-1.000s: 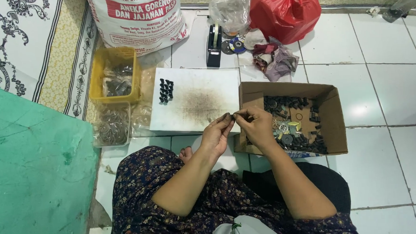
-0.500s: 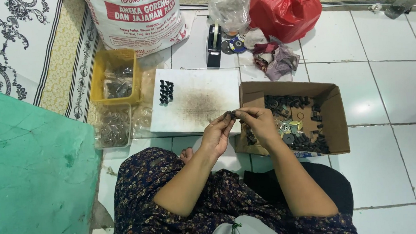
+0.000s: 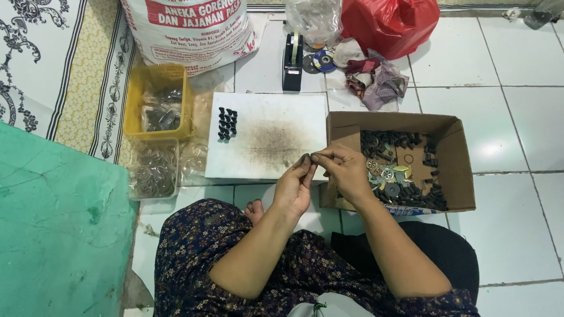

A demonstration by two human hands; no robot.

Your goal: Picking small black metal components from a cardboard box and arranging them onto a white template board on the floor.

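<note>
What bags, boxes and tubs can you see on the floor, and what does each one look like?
Big sack: top left of centre, white with red and black print.
Red plastic bag: top, knotted and bulging.
Clear plastic bag: beside the red one, crumpled.
Cardboard box: right of the hands, brown, open, holding small dark and metal parts.
Yellow tub: left of the white board, rectangular.
Clear tub: below the yellow one, holding rings.

red plastic bag [image 3: 389, 17] top, beside clear bag [image 3: 314, 13] | printed white sack [image 3: 190, 27] top left | black tape dispenser [image 3: 292, 61] behind white board | yellow tub [image 3: 156, 101] above clear tub of rings [image 3: 154, 169] | crumpled cloths [image 3: 376, 80] | green surface [image 3: 47, 235] left
</note>
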